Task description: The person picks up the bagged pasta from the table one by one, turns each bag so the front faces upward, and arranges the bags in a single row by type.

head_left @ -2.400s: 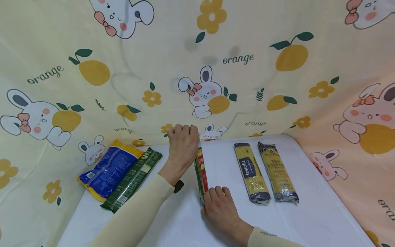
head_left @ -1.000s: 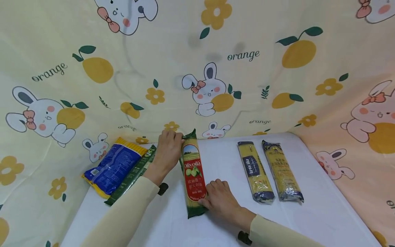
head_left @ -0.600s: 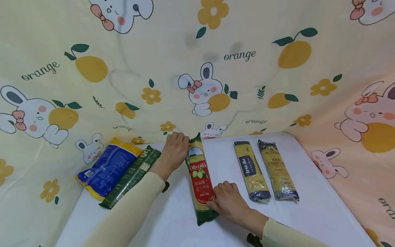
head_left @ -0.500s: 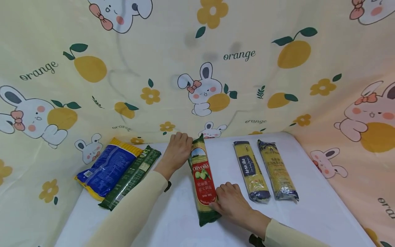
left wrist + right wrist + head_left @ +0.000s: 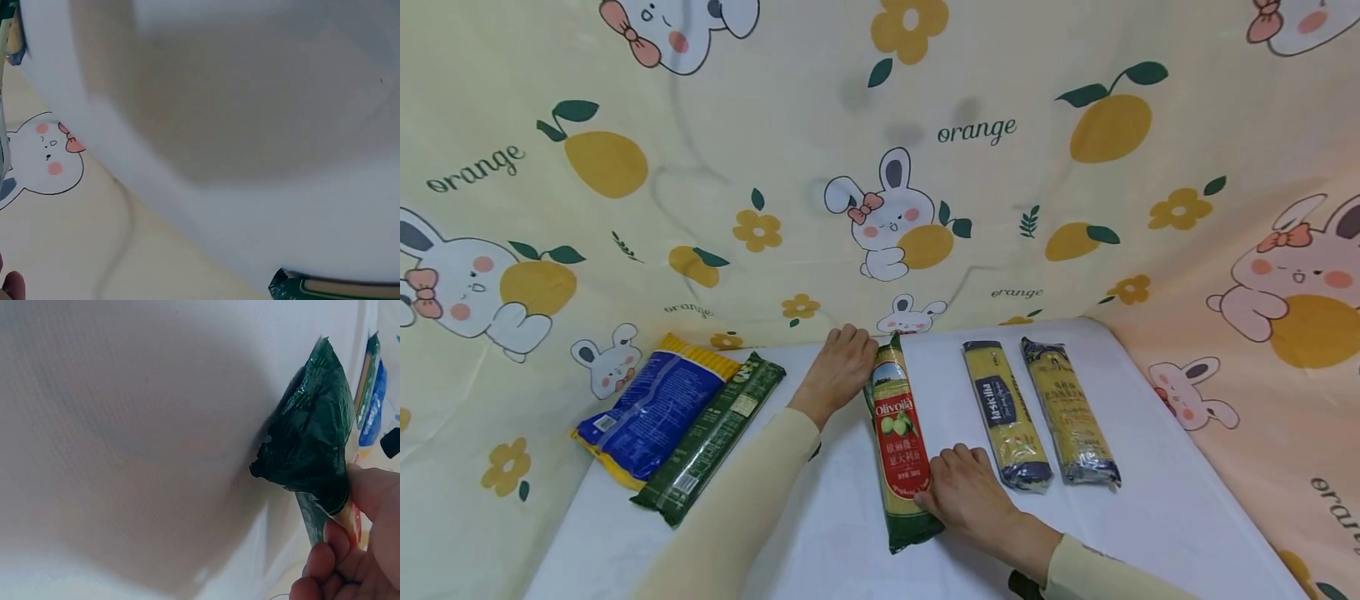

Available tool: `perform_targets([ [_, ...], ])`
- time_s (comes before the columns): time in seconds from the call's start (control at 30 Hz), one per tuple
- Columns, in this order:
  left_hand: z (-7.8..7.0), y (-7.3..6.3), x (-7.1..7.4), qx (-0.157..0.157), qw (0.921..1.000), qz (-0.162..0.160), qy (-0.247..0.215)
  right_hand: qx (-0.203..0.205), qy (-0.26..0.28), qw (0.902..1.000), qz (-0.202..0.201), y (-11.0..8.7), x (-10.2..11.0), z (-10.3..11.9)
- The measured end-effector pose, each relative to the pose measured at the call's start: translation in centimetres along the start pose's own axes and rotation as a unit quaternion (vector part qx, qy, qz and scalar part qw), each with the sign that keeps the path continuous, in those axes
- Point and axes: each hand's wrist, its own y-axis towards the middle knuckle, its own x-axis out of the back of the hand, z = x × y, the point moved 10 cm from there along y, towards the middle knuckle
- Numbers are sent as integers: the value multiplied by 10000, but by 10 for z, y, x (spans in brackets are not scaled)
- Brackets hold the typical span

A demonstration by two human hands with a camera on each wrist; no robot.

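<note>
A long spaghetti packet (image 5: 901, 442), green-ended with a red Olivoilà label, lies lengthwise between both hands at the table's middle, label facing up. My left hand (image 5: 844, 367) grips its far end from the left side; its fingertips are mostly hidden. Near the packet's near end, my right hand (image 5: 973, 492) pinches the right edge, thumb on top. In the right wrist view the thumb and curled fingers (image 5: 334, 540) hold it just behind the crumpled green end (image 5: 312, 431). The left wrist view shows only a fingertip (image 5: 14, 285) at its corner.
On the right of the white table (image 5: 820, 533) lie a yellow lasicilia pasta packet (image 5: 1009, 417) and another yellow packet (image 5: 1070, 412). At left, a blue-and-yellow bag (image 5: 658, 408) sits against a dark green packet (image 5: 711, 437). A patterned cloth (image 5: 775, 167) rises behind.
The spaghetti packet, earlier tipped on its narrow side, now has its red label turned up. Both hands have since shifted right with it, closer to the yellow packets.
</note>
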Motion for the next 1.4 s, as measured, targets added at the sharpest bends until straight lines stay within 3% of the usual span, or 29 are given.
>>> perform_targets([
  [0.3, -2, 3, -27, 187, 9981, 579, -2, 8, -196, 9998, -55, 1, -4, -2],
  [0.53, -3, 3, -38, 377, 9959, 703, -426, -36, -316, 9995, -73, 0, -6, -1],
  [0.63, -1, 1, -46, 778, 9863, 1056, -1005, -187, -370, 9991, -45, -1, -8, -4],
  [0.73, -2, -9, -59, 1171, 9683, 1581, -1537, -383, -432, 9983, 27, -4, -13, -10],
  [0.83, -9, -23, -68, 1293, 9554, 1936, -1819, -455, -578, 9973, -51, -5, -14, -14],
  [1.0, -32, -50, -61, 1067, 9514, 1995, -2091, -216, -610, 9972, -378, -4, -11, -6],
  [1.23, -76, -97, -37, 226, 9467, 2203, -2338, 237, -239, 9977, 596, -2, -34, 15],
  [1.4, -92, -116, -29, -143, 9408, 2314, -2474, 317, -452, 9956, 754, -1, -39, 18],
])
